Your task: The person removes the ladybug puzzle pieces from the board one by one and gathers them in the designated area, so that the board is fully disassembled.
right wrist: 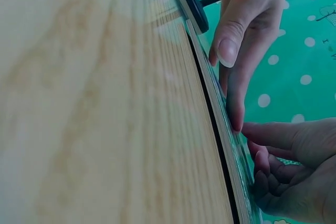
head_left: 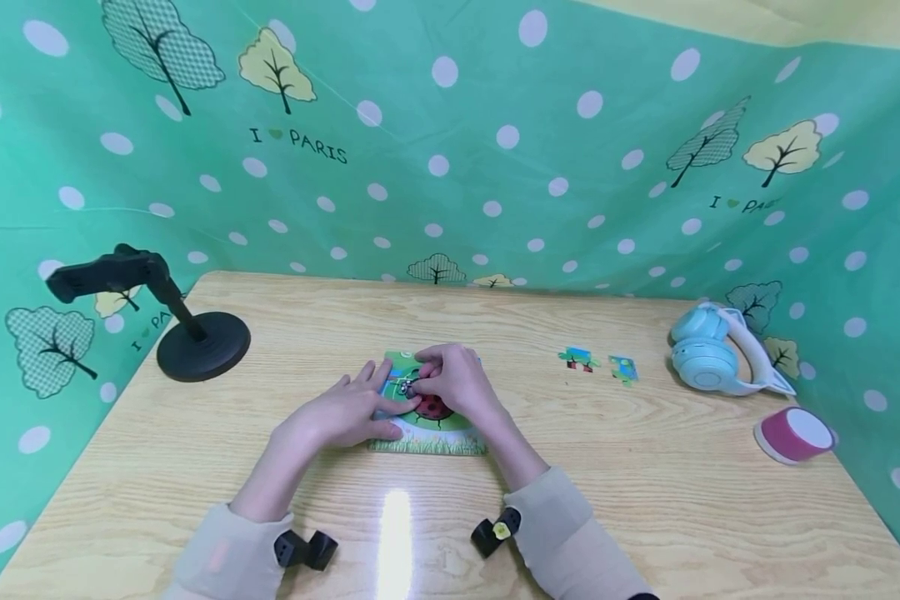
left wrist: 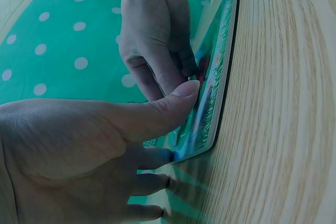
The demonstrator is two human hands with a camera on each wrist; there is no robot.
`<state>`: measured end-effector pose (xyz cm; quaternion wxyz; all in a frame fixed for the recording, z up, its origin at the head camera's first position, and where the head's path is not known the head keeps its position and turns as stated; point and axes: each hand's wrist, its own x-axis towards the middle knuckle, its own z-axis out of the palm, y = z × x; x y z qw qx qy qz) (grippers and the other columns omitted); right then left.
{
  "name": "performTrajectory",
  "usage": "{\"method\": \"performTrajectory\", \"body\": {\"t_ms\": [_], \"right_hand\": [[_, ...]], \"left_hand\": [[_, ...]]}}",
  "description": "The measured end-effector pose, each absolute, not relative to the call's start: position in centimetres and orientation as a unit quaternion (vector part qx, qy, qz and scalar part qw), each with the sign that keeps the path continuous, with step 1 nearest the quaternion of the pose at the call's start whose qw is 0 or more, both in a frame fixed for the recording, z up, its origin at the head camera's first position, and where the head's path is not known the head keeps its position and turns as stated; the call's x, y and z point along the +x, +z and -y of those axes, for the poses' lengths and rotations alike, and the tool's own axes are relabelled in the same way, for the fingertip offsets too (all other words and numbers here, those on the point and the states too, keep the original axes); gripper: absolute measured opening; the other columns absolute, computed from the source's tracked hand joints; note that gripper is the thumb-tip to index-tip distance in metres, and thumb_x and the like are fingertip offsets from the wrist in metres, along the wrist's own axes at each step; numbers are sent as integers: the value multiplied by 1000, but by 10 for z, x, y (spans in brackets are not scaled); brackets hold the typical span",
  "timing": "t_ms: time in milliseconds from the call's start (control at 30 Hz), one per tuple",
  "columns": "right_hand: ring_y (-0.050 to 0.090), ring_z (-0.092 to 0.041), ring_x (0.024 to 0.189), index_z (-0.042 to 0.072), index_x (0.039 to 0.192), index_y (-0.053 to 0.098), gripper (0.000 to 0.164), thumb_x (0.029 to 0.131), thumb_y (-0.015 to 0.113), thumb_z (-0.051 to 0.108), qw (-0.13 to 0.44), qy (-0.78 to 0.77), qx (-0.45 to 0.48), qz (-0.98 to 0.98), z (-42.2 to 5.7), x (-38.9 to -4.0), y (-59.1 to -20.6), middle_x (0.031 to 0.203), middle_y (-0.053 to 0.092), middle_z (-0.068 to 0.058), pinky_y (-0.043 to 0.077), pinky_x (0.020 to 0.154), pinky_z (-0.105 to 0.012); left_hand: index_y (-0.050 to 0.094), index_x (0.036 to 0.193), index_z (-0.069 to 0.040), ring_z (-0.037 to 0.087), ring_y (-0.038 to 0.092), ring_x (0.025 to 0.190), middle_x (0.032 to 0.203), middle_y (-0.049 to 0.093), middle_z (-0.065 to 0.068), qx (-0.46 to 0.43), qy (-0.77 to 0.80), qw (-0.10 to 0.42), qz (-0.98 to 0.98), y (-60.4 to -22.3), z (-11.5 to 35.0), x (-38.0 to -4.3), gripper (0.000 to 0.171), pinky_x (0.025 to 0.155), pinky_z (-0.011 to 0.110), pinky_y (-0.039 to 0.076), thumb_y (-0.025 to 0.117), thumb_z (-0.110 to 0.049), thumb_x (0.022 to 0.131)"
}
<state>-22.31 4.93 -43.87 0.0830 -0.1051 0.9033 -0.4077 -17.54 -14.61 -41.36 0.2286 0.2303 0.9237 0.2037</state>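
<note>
A jigsaw puzzle (head_left: 438,437) with a ladybug on green, with grass along its near edge, lies flat on the wooden table. My left hand (head_left: 351,410) rests on its left side with fingers spread, one fingertip pressing the picture near the ladybug's head. From the right, my right hand (head_left: 457,383) reaches over the picture, thumb and fingers curled to pinch a puzzle piece at the ladybug's head; the hand mostly hides that piece. In the right wrist view, the right hand's thumb (right wrist: 275,134) almost meets a left fingertip at the board's surface.
Two loose puzzle pieces, one with red (head_left: 578,359) and one blue-green (head_left: 623,368), lie to the right of the puzzle. Light blue headphones (head_left: 708,354) and a pink-and-white cylinder (head_left: 795,435) stand at the right. A black stand (head_left: 204,346) occupies the back left.
</note>
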Motion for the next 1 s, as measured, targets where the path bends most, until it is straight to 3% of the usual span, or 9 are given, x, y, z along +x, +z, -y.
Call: {"method": "performTrajectory", "body": {"t_ms": [600, 1000], "right_hand": [[69, -11, 81, 7, 124, 74, 43, 83, 85, 10, 88, -455, -105, -880, -75, -236, -434, 93, 77, -3, 60, 79, -26], [68, -15, 91, 8, 131, 70, 48, 84, 83, 9, 98, -445, -102, -884, -132, -246, -432, 101, 76, -5, 59, 80, -22]], "left_hand": [[58, 146, -26, 52, 7, 158, 171, 7, 28, 230, 206, 218, -926, -415, 148, -177, 48, 126, 70, 13, 64, -38, 100], [58, 147, -27, 51, 5, 158, 171, 6, 27, 225, 215, 227, -923, -416, 146, -177, 48, 127, 68, 10, 65, -38, 100]]}}
